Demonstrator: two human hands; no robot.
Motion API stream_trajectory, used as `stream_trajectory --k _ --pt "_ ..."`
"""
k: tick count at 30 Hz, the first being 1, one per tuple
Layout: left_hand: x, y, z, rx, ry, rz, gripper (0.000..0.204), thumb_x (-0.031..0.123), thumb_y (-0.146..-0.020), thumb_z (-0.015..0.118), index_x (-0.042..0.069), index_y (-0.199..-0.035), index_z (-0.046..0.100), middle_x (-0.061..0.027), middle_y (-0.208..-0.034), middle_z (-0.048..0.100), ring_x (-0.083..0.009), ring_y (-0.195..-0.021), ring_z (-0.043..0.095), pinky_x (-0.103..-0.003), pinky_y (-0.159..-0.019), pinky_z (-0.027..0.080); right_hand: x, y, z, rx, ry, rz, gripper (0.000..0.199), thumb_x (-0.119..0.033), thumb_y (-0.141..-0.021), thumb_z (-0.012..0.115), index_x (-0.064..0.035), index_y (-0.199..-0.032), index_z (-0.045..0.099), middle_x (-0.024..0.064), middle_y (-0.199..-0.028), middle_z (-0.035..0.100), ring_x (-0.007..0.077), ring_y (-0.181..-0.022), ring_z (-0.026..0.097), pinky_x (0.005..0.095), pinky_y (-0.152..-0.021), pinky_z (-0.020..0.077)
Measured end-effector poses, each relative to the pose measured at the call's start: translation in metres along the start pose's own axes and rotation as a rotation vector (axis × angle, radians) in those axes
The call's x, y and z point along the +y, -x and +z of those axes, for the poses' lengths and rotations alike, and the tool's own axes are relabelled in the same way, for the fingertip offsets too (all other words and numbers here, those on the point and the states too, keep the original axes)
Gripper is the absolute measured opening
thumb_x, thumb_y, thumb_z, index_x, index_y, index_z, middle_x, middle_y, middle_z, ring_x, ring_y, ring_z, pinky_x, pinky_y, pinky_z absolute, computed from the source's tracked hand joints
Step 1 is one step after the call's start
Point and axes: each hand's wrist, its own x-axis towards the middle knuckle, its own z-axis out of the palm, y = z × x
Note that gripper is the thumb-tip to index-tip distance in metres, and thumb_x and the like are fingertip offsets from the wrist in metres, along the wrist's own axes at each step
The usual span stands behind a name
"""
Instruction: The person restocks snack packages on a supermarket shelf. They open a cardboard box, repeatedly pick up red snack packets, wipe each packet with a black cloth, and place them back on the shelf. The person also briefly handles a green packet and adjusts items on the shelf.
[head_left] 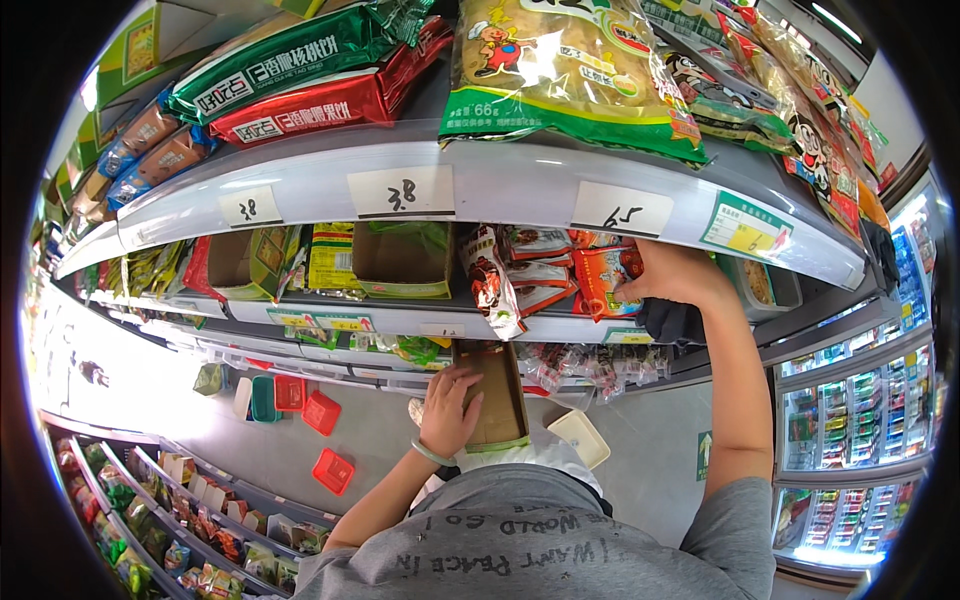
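Note:
My right hand (pixel 672 273) reaches under the upper shelf and pinches the edge of an orange-red snack packet (pixel 600 280). Beside that packet, red and white snack packets (pixel 540 268) are stacked on the shelf. A dark, crumpled thing (pixel 668 322) hangs just below my right hand; its kind is unclear. In front of my body, my left hand (pixel 450 410) curls its fingers over the left side of a long, open cardboard box (pixel 497 395). No goods show inside the box.
Above, an upper shelf (pixel 510 180) holds large snack bags. Open display boxes (pixel 405 260) stand left of the packets, and a clear plastic tub (pixel 765 283) sits to the right. Red baskets (pixel 320 412) and a cream tray (pixel 580 438) lie on the floor. Lit coolers (pixel 850 430) line the right.

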Motion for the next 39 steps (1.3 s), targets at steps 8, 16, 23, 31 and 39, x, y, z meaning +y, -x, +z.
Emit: stream_trajectory --k 8,16,23,31,39 --pt "-0.001 0.001 0.001 -0.012 -0.017 0.003 0.031 0.013 -0.085 0.065 0.005 -0.114 0.062 -0.0160 -0.118 0.058 -0.0386 -0.121 0.048 -0.047 -0.105 0.039 -0.003 0.023 -0.001 0.110 -0.050 0.047 0.054 -0.027 -0.071 0.081 -0.0064 -0.117 0.061 0.0157 -0.112 0.066 0.0334 -0.102 0.063 0.0392 -0.088 0.0483" --pt "0.008 -0.002 -0.005 0.040 0.009 0.000 0.034 0.012 -0.083 0.067 0.006 -0.116 0.062 -0.0156 -0.120 0.058 -0.0380 -0.119 0.050 -0.046 -0.103 0.040 -0.035 0.069 0.010 0.680 -0.127 -0.025 0.025 -0.009 -0.077 0.076 -0.0045 -0.100 0.065 0.0091 -0.093 0.065 0.0186 -0.072 0.061 0.0296 -0.062 0.0453" --pt "0.061 -0.017 -0.036 -0.065 0.369 0.252 0.074 0.018 -0.072 0.083 0.001 -0.135 0.049 -0.0200 -0.139 0.050 -0.0390 -0.125 0.050 -0.045 -0.106 0.040 -0.079 0.124 0.045 0.666 -0.759 0.006 0.028 -0.006 -0.074 0.080 -0.0025 -0.098 0.066 0.0074 -0.092 0.064 0.0136 -0.078 0.060 0.0264 -0.067 0.0477" --pt "0.073 0.007 -0.006 -0.086 1.139 -0.132 0.052 0.013 -0.097 0.062 -0.004 -0.139 0.037 -0.0116 -0.134 0.054 -0.0167 -0.123 0.052 -0.032 -0.103 0.042 -0.082 0.114 0.170 0.130 -1.338 0.177 0.032 -0.010 -0.083 0.079 -0.0036 -0.109 0.063 -0.0028 -0.088 0.060 -0.0004 -0.065 0.049 0.0183 -0.056 0.0386" --pt "0.079 -0.001 -0.017 -0.184 1.295 -0.457 0.040 0.013 -0.102 0.054 -0.001 -0.138 0.042 -0.0061 -0.129 0.058 -0.0118 -0.117 0.054 -0.030 -0.102 0.044 -0.068 0.126 0.132 0.678 -1.914 0.093 0.016 -0.020 -0.096 0.063 -0.0068 -0.095 0.054 0.0016 -0.086 0.055 0.0061 -0.077 0.050 0.0212 -0.069 0.0416"
